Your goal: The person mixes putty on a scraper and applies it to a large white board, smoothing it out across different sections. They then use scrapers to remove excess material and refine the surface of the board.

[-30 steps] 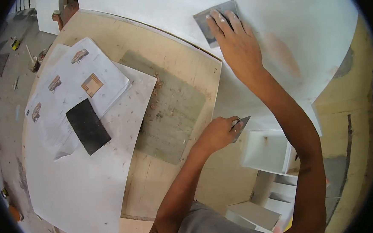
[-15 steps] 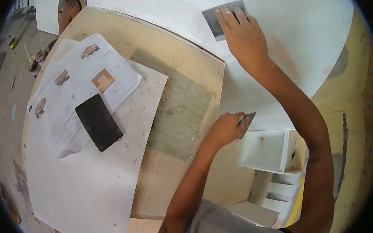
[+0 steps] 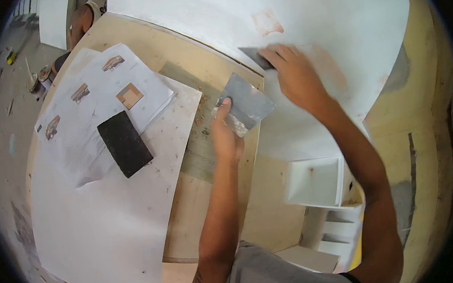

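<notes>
My left hand (image 3: 227,133) grips a flat metal filler plate (image 3: 247,101), thumb on top, with a pale smear of putty near its lower edge. It is held above the wooden bench top. In my right hand (image 3: 297,75) is a dark putty knife (image 3: 255,56), partly covered by the fingers and slightly blurred. The knife is at the white panel (image 3: 354,19), close to its lower left edge. A pinkish putty patch (image 3: 267,23) lies on the panel above the knife, and a larger faint patch (image 3: 331,70) shows right of the hand.
Printed drawings (image 3: 87,106) and a black sanding block (image 3: 125,144) lie on a white board (image 3: 112,226) at left. White open compartments (image 3: 314,183) stand below the panel. Another person's arm (image 3: 79,26) shows at top left, near some cans (image 3: 45,75) on the floor.
My left hand has swung up and left, turning the filler plate face up. My right hand has moved down and left with the putty knife, uncovering the pinkish patch.
</notes>
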`<action>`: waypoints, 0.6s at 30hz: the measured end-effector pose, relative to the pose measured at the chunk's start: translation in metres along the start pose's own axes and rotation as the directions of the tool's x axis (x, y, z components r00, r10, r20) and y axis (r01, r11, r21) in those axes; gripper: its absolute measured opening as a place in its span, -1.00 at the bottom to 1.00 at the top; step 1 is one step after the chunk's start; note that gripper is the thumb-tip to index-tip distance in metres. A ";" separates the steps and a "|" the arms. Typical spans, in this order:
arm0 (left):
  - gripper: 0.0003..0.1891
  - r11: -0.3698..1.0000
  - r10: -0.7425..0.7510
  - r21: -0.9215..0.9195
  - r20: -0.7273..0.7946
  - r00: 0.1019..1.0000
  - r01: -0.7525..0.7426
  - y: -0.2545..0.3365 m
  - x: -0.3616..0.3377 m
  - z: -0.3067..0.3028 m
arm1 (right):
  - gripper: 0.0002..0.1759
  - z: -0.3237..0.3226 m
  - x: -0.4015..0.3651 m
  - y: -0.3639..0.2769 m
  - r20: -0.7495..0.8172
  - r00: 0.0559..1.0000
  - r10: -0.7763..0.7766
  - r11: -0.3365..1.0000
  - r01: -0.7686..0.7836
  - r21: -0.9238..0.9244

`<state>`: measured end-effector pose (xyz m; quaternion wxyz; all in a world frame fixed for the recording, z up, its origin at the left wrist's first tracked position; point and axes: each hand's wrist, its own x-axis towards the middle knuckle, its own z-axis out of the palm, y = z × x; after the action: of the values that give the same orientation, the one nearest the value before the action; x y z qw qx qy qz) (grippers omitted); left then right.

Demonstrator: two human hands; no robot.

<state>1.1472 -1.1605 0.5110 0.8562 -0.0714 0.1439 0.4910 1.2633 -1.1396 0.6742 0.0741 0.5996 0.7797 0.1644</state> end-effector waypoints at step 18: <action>-0.54 0.915 0.264 0.288 0.099 0.959 -0.281 0.006 -0.008 -0.001 | -0.32 0.016 0.031 0.062 -0.575 0.808 0.130 0.894 -0.346 -0.284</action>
<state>1.1379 -1.1642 0.5122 0.7841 0.0944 0.2002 0.5799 1.3166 -1.0931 0.6833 -0.0576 0.5974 0.6392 0.4808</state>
